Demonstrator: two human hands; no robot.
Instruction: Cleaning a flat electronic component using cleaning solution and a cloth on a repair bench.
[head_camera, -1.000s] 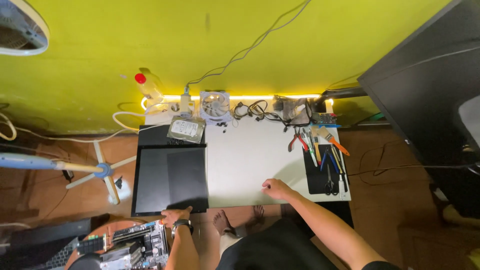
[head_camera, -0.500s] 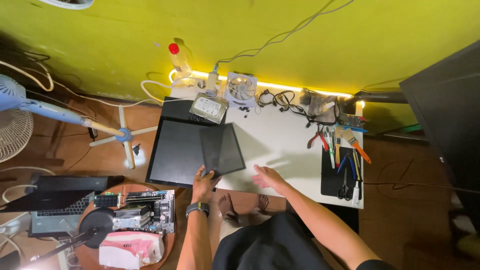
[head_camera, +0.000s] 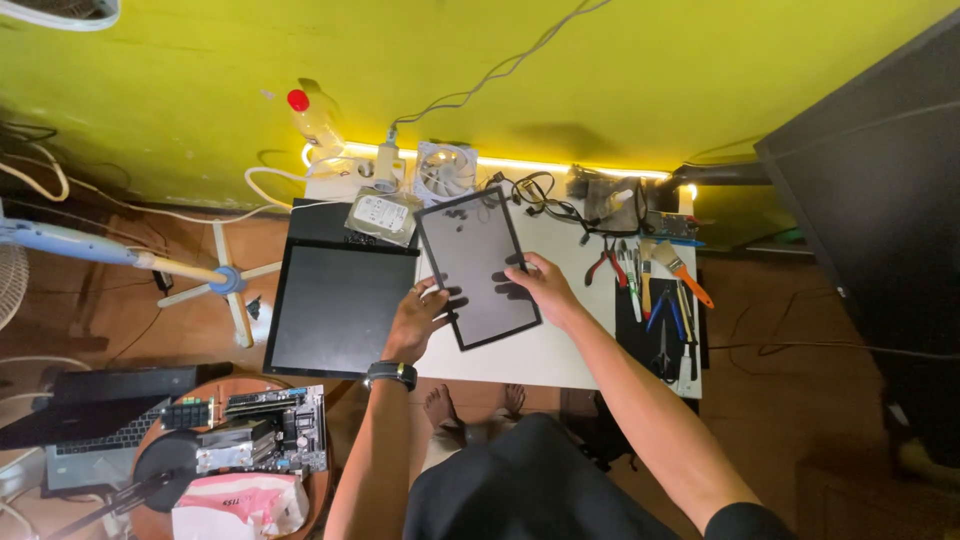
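I hold a thin, dark, translucent rectangular panel (head_camera: 478, 262) with a black frame, lifted over the white table (head_camera: 560, 345). My left hand (head_camera: 418, 318), with a watch on the wrist, grips the panel's lower left edge. My right hand (head_camera: 540, 286) grips its right edge, fingers spread on the surface. A larger black flat panel (head_camera: 335, 308) lies on the table's left side, just left of my left hand. A hard drive (head_camera: 381, 216) sits at that panel's far edge.
A white case fan (head_camera: 446, 170), tangled cables (head_camera: 540, 195) and a spray bottle (head_camera: 310, 120) line the back by the yellow wall. Pliers, brush and cutters lie on a black mat (head_camera: 660, 320) at right. A motherboard (head_camera: 262, 445) rests on a round stool; a laptop (head_camera: 90, 420) sits at left.
Both hands have raised the dark framed panel from beside the large black panel toward the table's middle. My right hand left the tabletop and took hold of the panel's right edge.
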